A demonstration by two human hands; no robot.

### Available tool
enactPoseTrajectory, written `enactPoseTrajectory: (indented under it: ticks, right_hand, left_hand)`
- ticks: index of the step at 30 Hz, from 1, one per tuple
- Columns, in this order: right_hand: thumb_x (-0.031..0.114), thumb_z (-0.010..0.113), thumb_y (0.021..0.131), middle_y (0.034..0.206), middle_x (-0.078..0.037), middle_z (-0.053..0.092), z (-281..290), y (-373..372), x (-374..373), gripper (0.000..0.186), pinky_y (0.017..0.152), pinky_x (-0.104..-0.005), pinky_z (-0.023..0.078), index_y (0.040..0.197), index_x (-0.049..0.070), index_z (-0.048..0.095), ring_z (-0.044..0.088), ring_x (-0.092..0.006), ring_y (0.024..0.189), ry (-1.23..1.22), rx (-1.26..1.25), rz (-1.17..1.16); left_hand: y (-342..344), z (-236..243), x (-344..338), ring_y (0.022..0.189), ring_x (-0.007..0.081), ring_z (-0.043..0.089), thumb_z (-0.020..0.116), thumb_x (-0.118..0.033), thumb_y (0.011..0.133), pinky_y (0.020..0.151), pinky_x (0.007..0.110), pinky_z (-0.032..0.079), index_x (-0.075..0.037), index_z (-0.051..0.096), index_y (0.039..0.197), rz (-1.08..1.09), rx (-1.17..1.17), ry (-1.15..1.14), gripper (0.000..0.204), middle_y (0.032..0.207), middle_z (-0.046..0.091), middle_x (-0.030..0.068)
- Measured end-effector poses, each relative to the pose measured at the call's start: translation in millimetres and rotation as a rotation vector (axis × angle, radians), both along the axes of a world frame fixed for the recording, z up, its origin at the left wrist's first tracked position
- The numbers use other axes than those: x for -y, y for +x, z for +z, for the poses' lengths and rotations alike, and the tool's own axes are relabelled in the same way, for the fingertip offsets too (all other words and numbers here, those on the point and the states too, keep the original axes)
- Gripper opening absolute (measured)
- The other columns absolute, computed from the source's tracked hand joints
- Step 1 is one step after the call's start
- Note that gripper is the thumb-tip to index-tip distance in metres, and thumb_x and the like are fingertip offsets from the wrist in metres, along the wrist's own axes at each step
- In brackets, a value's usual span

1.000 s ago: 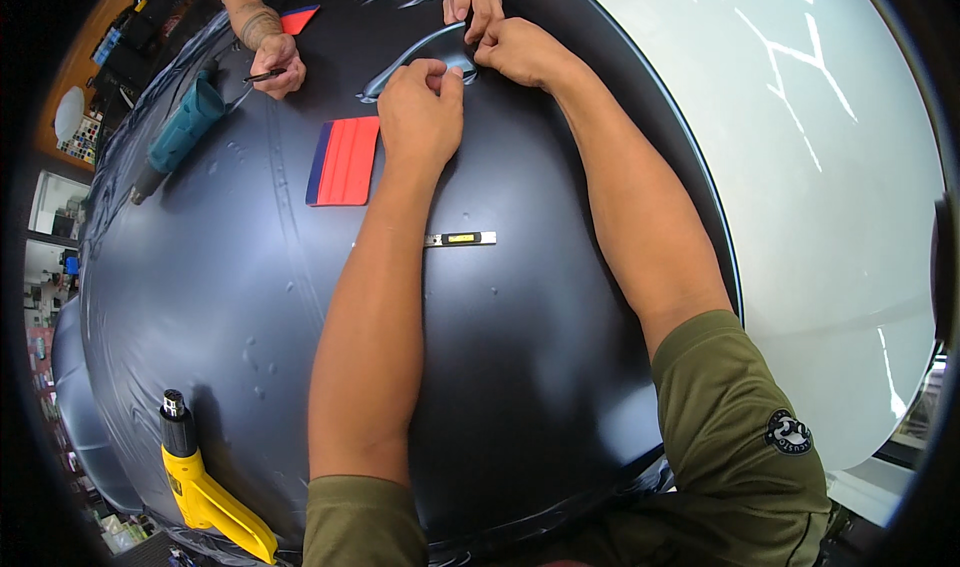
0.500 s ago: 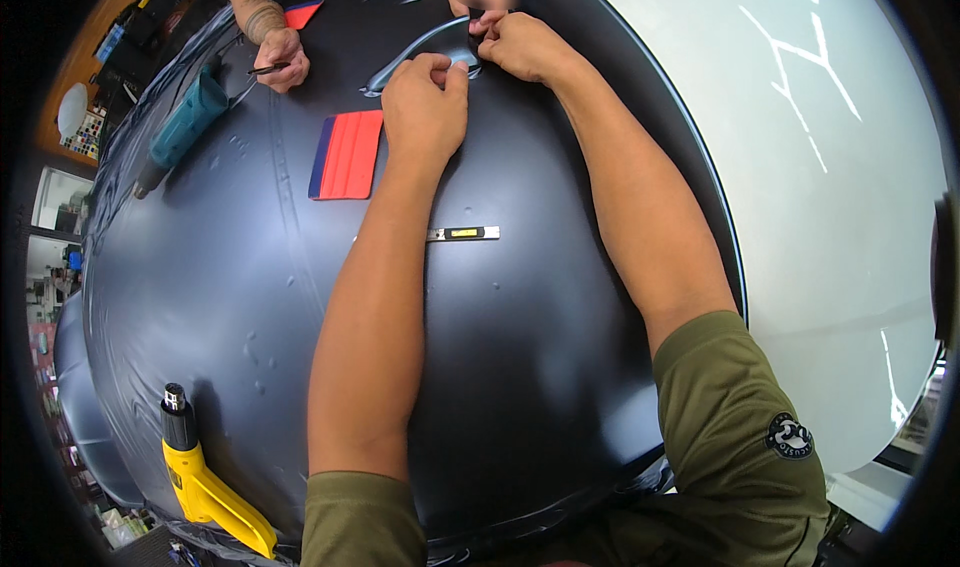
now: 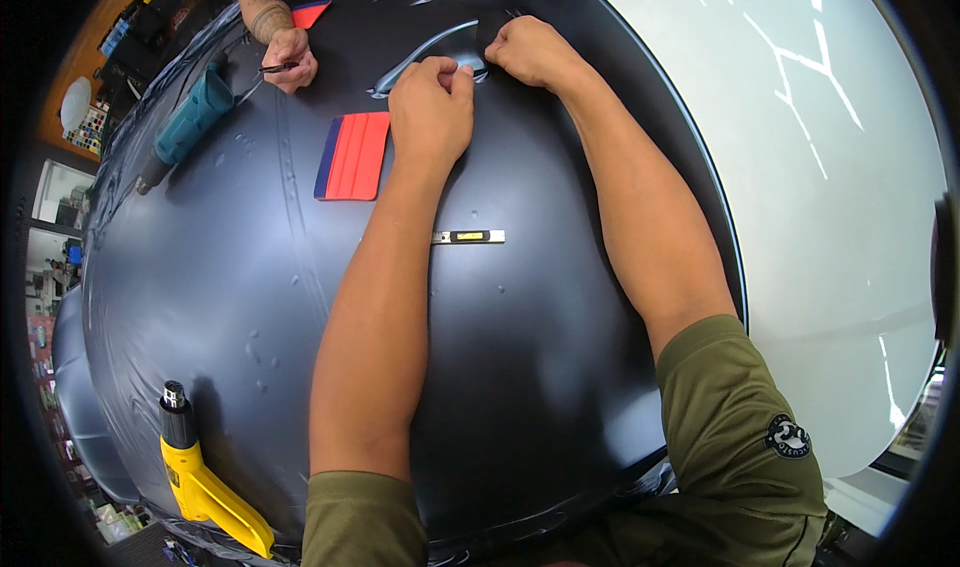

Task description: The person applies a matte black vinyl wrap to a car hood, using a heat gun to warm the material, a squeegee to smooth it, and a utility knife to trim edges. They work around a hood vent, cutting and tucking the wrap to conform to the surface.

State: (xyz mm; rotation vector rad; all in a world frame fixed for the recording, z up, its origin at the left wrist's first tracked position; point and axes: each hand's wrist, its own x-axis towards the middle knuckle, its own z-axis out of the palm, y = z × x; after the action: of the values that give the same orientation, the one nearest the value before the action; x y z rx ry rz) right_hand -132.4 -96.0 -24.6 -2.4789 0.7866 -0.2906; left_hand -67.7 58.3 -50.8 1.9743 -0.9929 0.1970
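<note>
A raised, fin-shaped part [image 3: 445, 43] with a glossy edge stands out of the dark satin film [image 3: 520, 317] spread over the large curved panel. My left hand [image 3: 432, 112] rests against its near side, fingers curled and thumb close to them. Whatever is under those fingers is hidden. Just right of the fin's tall end, my right hand [image 3: 530, 52] is closed in a pinch, its contents too small to make out. Left of my left hand lies a red squeegee [image 3: 355, 157] with a dark blue edge. A slim snap-off knife [image 3: 470, 237] lies beside my left forearm, which partly covers it.
A co-worker's hand [image 3: 290, 59] holds a thin dark tool at the far left. Nearby are a teal heat gun [image 3: 190, 117] and another red squeegee [image 3: 310, 13]. A yellow heat gun [image 3: 205, 482] lies near left. A pale glossy panel [image 3: 800, 217] borders the right.
The co-worker's other hand has drawn back from the fin toward the far edge, away from my fingers. My right hand has shifted slightly right, and the view has moved a little.
</note>
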Motion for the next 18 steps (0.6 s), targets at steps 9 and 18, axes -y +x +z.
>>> enactPoseTrajectory:
  ticks: [9,18]
  right_hand:
    - [0.034,0.062,0.087,0.102,-0.022,0.069,2.4,3.6,-5.6,0.038,0.089,-0.0434,0.051,0.097,-0.002,0.073,0.067,-0.0357,0.1,-0.064,-0.136,-0.072]
    - [0.021,0.068,0.079,0.073,-0.015,0.066,-9.7,-2.7,3.3,0.026,0.069,-0.037,0.048,0.079,-0.006,0.066,0.062,-0.0256,0.068,0.015,0.12,-0.015]
  left_hand:
    - [2.5,-0.7,-0.7,0.082,0.0259,0.067,0.065,-0.026,0.089,0.078,0.037,0.051,0.002,0.07,0.099,0.006,-0.019,0.027,0.03,0.09,0.07,0.0164]
    - [-0.1,1.5,0.8,0.083,0.0267,0.067,0.065,-0.025,0.089,0.079,0.037,0.051,0.002,0.07,0.1,0.012,-0.035,0.022,0.029,0.091,0.07,0.0172]
